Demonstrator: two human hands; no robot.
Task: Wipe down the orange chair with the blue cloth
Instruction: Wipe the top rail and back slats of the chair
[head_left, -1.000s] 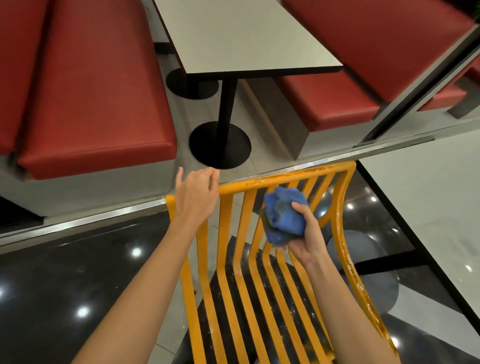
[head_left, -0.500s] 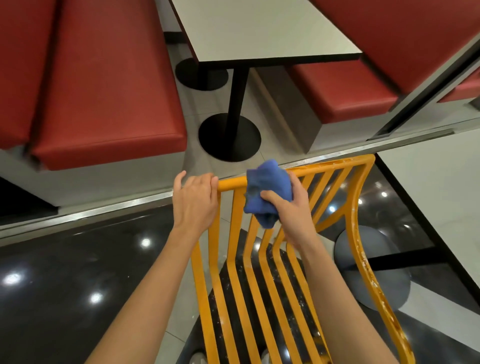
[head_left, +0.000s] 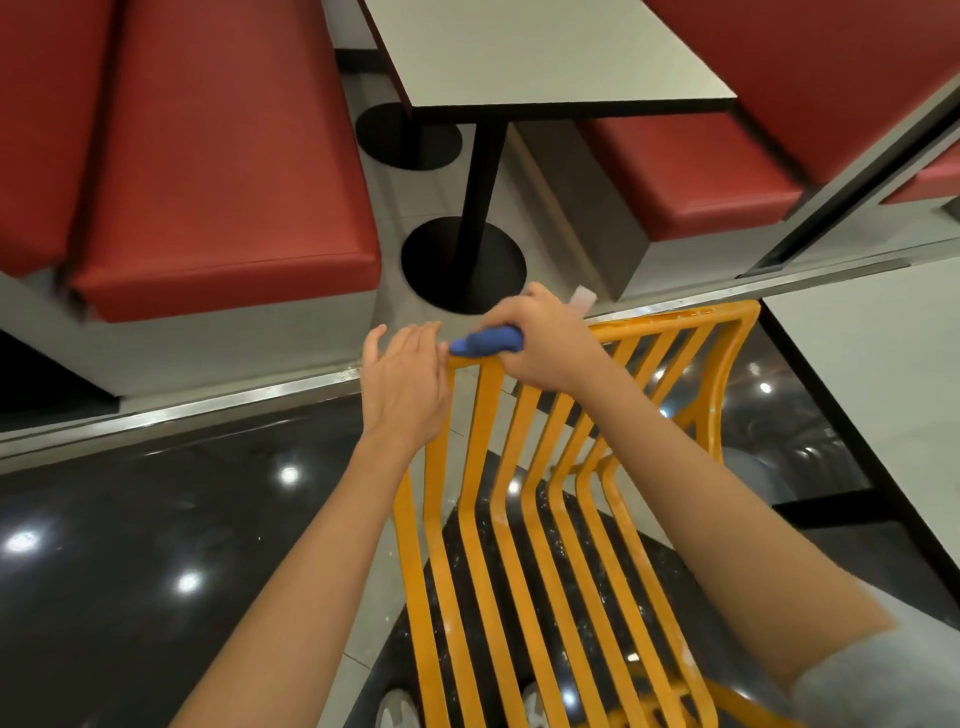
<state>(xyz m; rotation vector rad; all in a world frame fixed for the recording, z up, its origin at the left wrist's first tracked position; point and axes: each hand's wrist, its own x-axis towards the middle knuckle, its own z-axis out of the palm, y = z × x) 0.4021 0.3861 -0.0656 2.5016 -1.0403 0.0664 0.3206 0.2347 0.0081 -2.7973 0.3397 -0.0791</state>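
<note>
The orange chair is a slatted metal one, seen from behind and above, with its top rail running across the middle of the head view. My left hand grips the rail's left corner. Just to its right, my right hand presses the bunched blue cloth down on the top rail. Only a strip of the cloth shows from under the fingers. The orange slats run down toward me over the seat, with white specks on them.
Beyond the chair stand a white table on a black pedestal base and red booth seats on both sides. Another white table edge lies close on the right. The floor is glossy black tile.
My right hand has lifted the blue cloth from the backrest slats up onto the top rail and turned palm down over it. My left hand has stayed on the rail's left corner.
</note>
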